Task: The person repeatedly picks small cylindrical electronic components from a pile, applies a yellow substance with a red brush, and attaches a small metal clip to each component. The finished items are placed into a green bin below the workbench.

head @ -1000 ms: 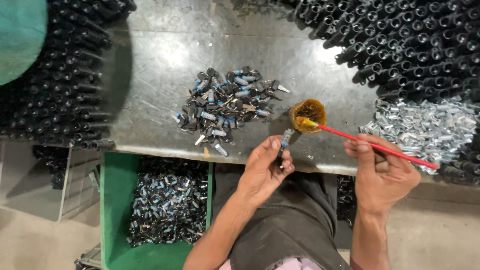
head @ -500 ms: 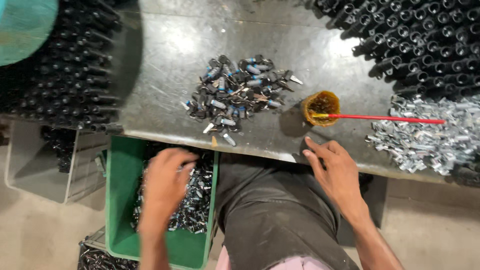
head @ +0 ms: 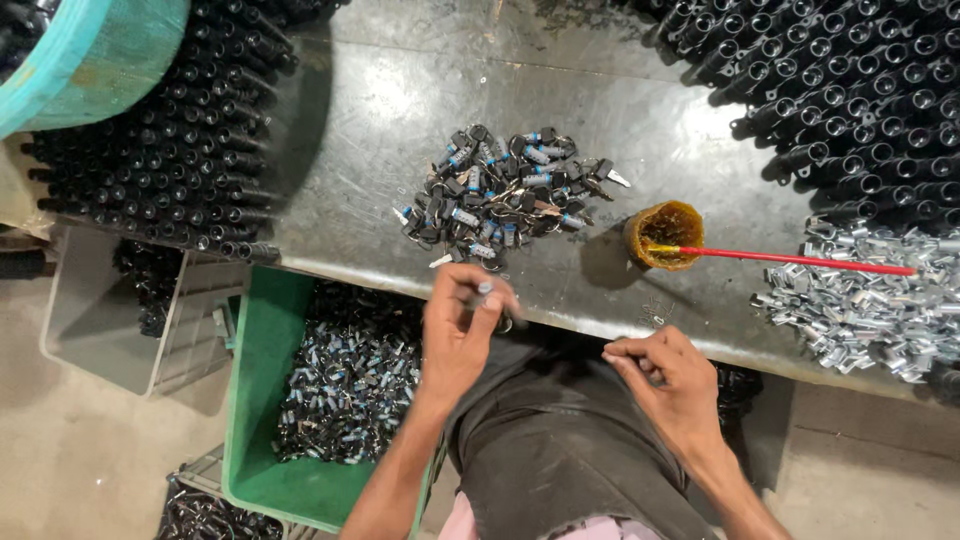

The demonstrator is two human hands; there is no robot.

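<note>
Head view, one entry.

Step in hand, as judged: one small lock part (head: 486, 291) is up off the pile and held for the work at the bench edge. The next move appears to call for a steady pinch and room for the other hand to meet it.

Left hand (head: 462, 335): raised over the bench edge, wrist bent, fingers clamped together on the small lock part, whose pale tip shows above the fingertips.

Right hand (head: 668, 380): low over the lap, fingers curled together; whether anything lies inside them cannot be told.

Nearby: pile of lock parts (head: 505, 195) on the metal bench (head: 400, 100), just beyond the left hand; small amber cup (head: 663, 234) with a red stick (head: 800, 260) resting in it; heap of silver clips (head: 870, 305); green bin (head: 262, 380) of finished pieces below; black tubes (head: 170, 150) stacked either side.
</note>
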